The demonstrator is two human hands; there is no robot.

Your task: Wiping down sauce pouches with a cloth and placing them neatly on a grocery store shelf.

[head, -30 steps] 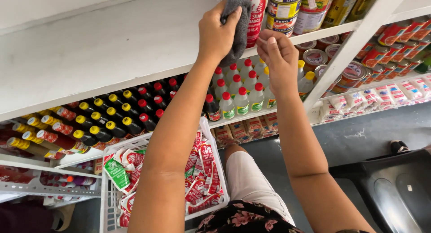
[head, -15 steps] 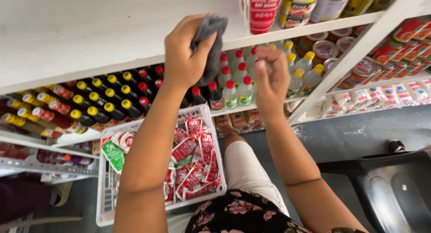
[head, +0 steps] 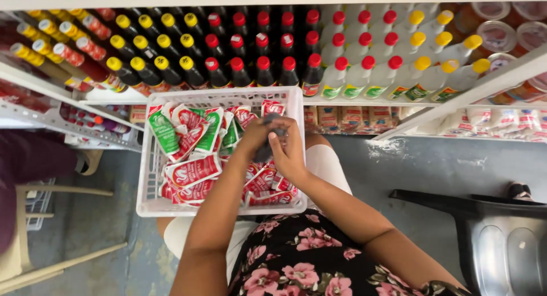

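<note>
Both my hands meet over a white plastic basket [head: 149, 208] resting on my lap. My left hand [head: 254, 137] and my right hand [head: 292, 153] are closed together around a dark grey cloth [head: 264, 153], which shows between the fingers. The basket is filled with red-and-white and green sachets [head: 192, 170]. My hands hover just above the sachets near the basket's right half. Part of the cloth is hidden by my fingers.
A white shelf [head: 353, 103] ahead carries rows of dark bottles with yellow and red caps [head: 239, 68] and clear bottles [head: 370, 74]. A black chair [head: 490, 233] stands at the right. At the left are a wooden chair frame [head: 51, 193] and a person's dark sleeve [head: 28, 159].
My hands came down from the upper shelf, carrying the cloth to the basket on my lap. The view tilted down with them.
</note>
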